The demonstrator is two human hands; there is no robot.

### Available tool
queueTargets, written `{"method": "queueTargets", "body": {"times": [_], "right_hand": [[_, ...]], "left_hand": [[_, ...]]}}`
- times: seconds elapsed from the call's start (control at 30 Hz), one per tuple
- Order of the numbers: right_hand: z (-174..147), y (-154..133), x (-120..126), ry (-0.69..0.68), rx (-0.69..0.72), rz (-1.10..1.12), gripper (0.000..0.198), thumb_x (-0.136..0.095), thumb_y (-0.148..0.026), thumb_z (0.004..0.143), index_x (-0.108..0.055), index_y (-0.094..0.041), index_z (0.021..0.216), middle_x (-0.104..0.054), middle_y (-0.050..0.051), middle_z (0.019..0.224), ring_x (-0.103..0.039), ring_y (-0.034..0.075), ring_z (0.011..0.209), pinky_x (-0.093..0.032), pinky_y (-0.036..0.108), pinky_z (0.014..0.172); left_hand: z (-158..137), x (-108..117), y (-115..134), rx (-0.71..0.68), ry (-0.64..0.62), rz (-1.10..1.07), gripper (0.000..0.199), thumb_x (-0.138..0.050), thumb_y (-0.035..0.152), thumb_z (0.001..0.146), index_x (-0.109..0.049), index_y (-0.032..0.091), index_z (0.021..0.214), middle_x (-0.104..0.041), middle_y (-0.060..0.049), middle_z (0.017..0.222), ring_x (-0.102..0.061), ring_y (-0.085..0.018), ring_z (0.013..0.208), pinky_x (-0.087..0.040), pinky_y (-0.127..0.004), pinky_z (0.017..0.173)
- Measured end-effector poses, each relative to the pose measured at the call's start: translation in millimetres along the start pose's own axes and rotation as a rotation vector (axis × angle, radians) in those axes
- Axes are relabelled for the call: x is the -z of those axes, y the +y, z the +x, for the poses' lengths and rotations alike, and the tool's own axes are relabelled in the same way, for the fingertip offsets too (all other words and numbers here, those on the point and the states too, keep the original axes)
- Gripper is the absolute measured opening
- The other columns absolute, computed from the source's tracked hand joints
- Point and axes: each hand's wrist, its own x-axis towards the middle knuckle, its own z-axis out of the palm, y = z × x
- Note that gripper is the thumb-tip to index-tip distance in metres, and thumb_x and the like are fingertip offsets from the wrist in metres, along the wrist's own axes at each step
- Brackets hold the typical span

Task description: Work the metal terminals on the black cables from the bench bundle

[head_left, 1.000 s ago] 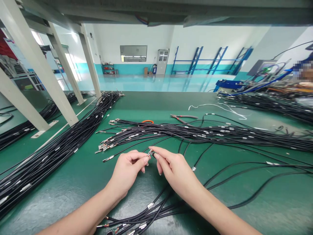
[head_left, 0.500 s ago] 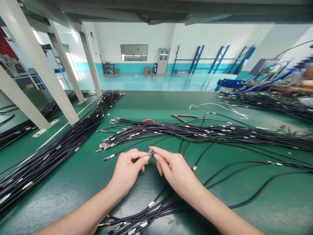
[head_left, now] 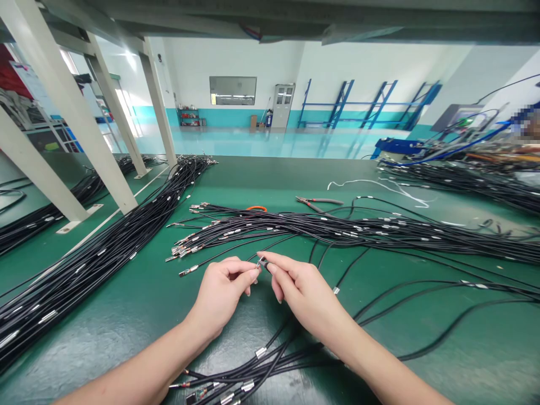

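Both hands meet above the green tabletop (head_left: 236, 349), fingertips nearly touching. My left hand (head_left: 221, 292) is closed in a pinch on a small metal connector piece (head_left: 260, 262). Between the thumb and forefinger of my right hand (head_left: 304, 284) is the dark end of a black cable (head_left: 265, 265), held against the metal piece. Fingertips cover much of both parts, so how they fit together cannot be made out. Just beyond the hands lies a bundle of black cables (head_left: 304, 225) with metal-tipped ends pointing left. More cables (head_left: 270, 363) with silver sleeves lie below my wrists.
Diagonal cutters (head_left: 323, 201) lie behind the middle bundle, near white string (head_left: 379, 181). A thick cable bundle (head_left: 109, 247) runs along the left beside pale frame posts (head_left: 113, 185). At far right are more cables (head_left: 476, 180). A shelf underside (head_left: 270, 19) hangs overhead.
My right fingers have shifted slightly, and more of the dark cable end shows between the fingertips. My left hand keeps its pinch almost unmoved. The view has moved very slightly.
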Motion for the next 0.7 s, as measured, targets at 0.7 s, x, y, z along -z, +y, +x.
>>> {"method": "queueTargets", "body": {"times": [0.7], "right_hand": [[-2.2, 0.5, -0.9, 0.025, 0.007, -0.168, 0.039, -0.033, -0.023, 0.088, -0.058, -0.017, 0.118, -0.056, -0.001, 0.05, -0.05, 0.014, 0.046, -0.043, 0.025, 0.057]], "left_hand": [[0.9, -2.1, 1.5, 0.018, 0.042, -0.015, 0.01, -0.063, 0.022, 0.067, -0.071, 0.016, 0.068, -0.049, 0.002, 0.057, -0.045, -0.009, 0.049, -0.035, -0.024, 0.052]]}}
